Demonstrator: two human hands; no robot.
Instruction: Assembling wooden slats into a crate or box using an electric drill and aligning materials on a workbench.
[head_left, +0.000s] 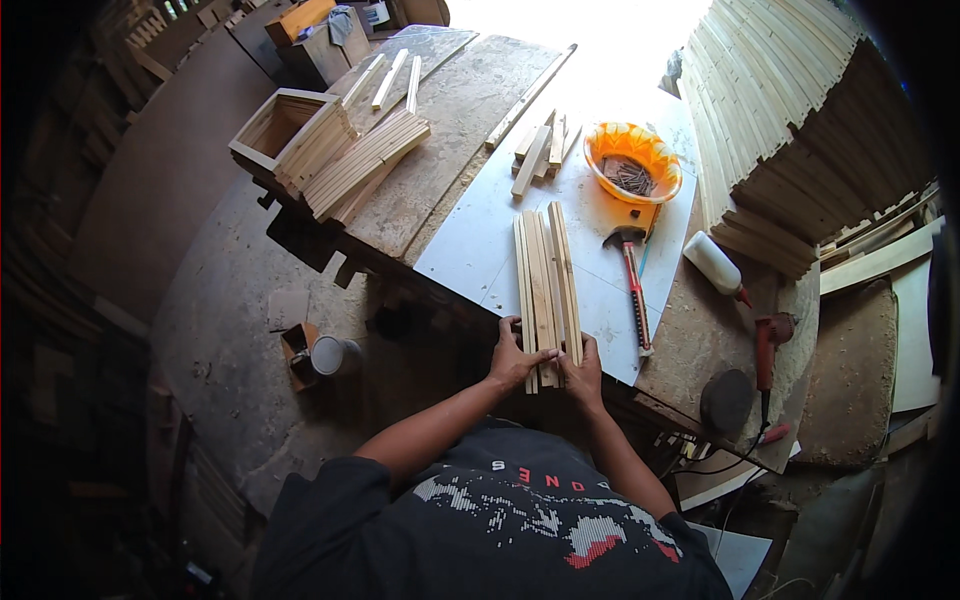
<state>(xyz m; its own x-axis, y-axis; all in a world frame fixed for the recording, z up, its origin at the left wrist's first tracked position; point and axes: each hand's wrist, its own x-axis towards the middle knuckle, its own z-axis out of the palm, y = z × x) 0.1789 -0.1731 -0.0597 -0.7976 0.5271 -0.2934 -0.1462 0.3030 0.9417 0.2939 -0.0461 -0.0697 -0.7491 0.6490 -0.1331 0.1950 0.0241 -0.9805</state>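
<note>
Your worktop [660, 385] carries a white board [470, 255], and its near edge slants across just in front of you. The wooden strips [541, 290] in your grasp lie over that edge: their near ends jut out toward your shirt [540, 500], while their far ends reach over the board. To the left of them you have a wedge of open white surface running out to the board's slanting side. On the right your room is narrower, since the hammer [633, 288] lies there with its handle toward you, its butt close to the board's edge. Beyond the far ends stand a loose heap of short wood pieces [537, 160] and the orange bowl [655, 150] of nails [630, 178]. Past the board's right edge lies a white bottle [713, 262] with a red tip.

Both your left hand [514, 360] and right hand [581, 374] are clamped on the strips near their close ends, one from each side, thumbs almost meeting on top. The strips are long, slim and pale, with some yellowish grain; they run side by side, their far ends uneven, a dark gap showing between some of them.
</note>
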